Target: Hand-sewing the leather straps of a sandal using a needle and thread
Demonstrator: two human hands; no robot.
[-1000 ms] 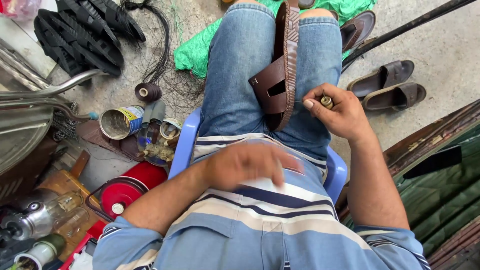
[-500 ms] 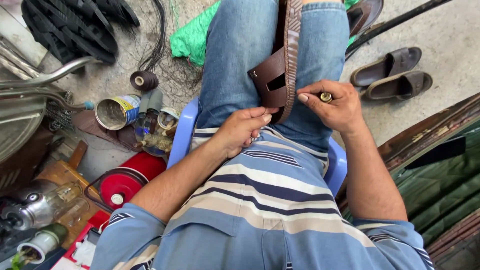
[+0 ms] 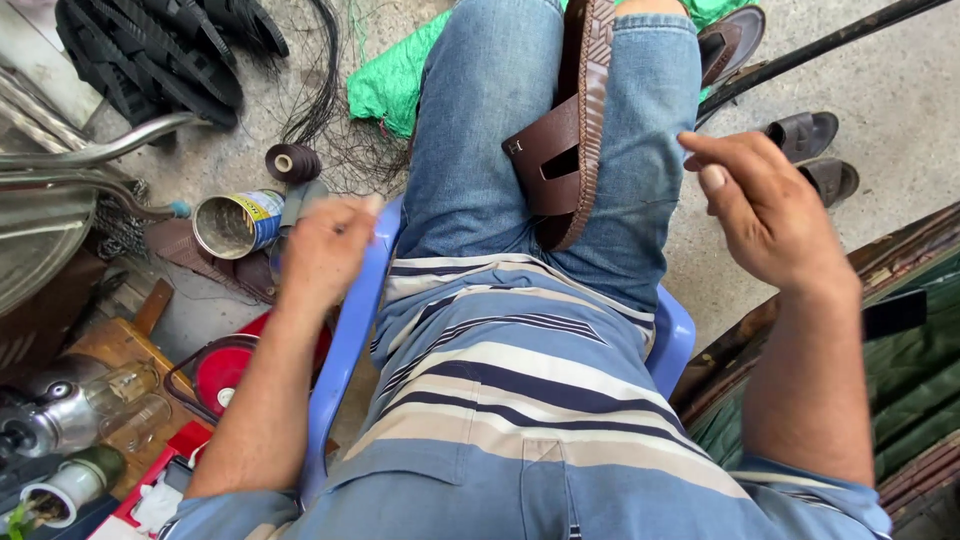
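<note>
**Both hands off the sandal, sandal lying on the lap**

I take the brown sandal [image 3: 566, 150] as my landmark. It lies across the person's lap on the blue jeans [image 3: 480, 120], sole edge up, its patterned rim running away from the camera and its wide brown strap facing the left thigh. Neither hand touches it.

Left hand [image 3: 325, 250]: out to the left of the sandal, over the edge of the blue plastic chair [image 3: 345, 350]. The fingers are curled loosely inward. The hand is motion-blurred; I cannot tell whether anything thin is pinched between the fingertips.

Right hand [image 3: 765, 210]: out to the right of the sandal, raised above the right thigh, well apart from the left hand. Fingers half bent, thumb pointing toward the sandal. I see nothing in it, though the palm side is turned away from me.

Left of the sandal, on the ground: an open tin can [image 3: 232, 222] lying on its side, just beside the left hand; a dark thread spool [image 3: 292, 162] beyond the can; a tangle of black thread near the spool. A green cloth [image 3: 385, 85] sits beyond the left knee. A round red lid [image 3: 222, 370] lies nearer the camera than the can.

Right of the sandal, on the concrete: a pair of dark sandals [image 3: 812, 150], beyond the right hand
</note>
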